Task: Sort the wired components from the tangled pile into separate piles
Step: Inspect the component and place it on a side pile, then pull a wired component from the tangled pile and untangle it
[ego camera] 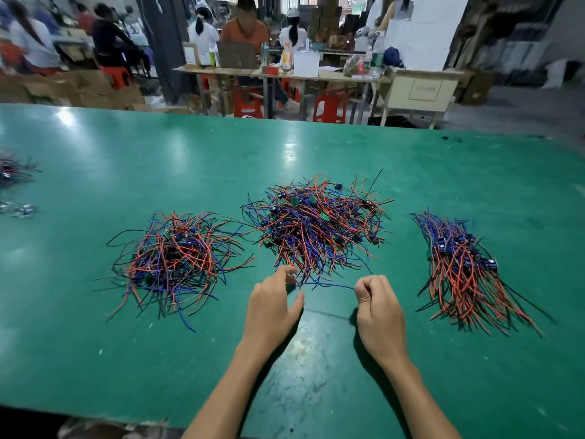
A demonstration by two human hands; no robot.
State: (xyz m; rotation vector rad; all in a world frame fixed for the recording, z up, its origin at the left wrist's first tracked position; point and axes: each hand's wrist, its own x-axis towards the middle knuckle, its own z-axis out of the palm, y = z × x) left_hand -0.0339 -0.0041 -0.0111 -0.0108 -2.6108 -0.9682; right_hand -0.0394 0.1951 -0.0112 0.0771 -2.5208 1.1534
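The right hand is curled and pinches the end of a blue wire that runs left to the near edge of the tangled pile, while the left hand hovers with loosely spread fingers at that same near edge, its fingertips by the wires. The tangled pile lies mid-table on the green table, with a looser pile to its left and a straighter, combed pile to its right, each well apart. More wires lie at the far left edge.
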